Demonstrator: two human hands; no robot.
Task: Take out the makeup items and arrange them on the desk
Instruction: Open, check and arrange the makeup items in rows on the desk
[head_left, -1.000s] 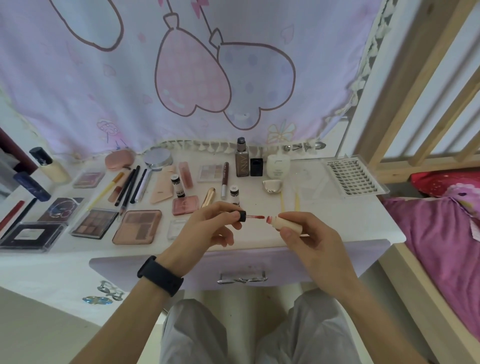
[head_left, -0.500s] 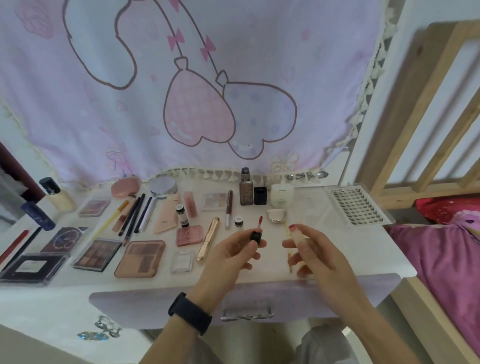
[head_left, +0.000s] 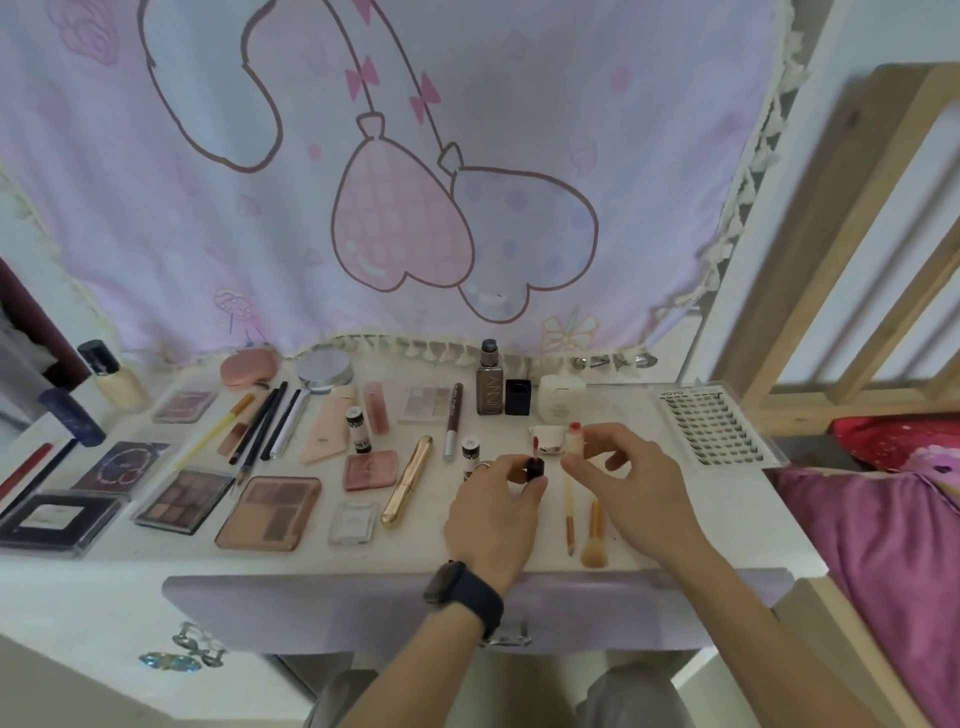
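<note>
My left hand (head_left: 496, 499) pinches the black cap of a lip gloss wand (head_left: 534, 460), its red applicator tip pointing up. Just to the right, my right hand (head_left: 631, 486) holds the open beige lip gloss tube (head_left: 574, 441) upright, red at its mouth. Both hands hover over the front middle of the white desk (head_left: 727, 530). Laid out on the desk are eyeshadow palettes (head_left: 267, 512), pencils (head_left: 260, 428), a gold tube (head_left: 408, 480), a brown bottle (head_left: 490, 392) and two small brushes (head_left: 594, 535).
A clear lash tray (head_left: 714, 428) lies at the desk's right end, beside a wooden bed frame (head_left: 852, 234) and pink bedding (head_left: 883, 561). A lilac drawer front (head_left: 311, 608) runs below the desk edge. A printed curtain (head_left: 363, 182) hangs behind.
The wand and tube went from lying level, tip near the tube's mouth, to upright and apart. Both hands moved forward over the desk, and the view tilted up.
</note>
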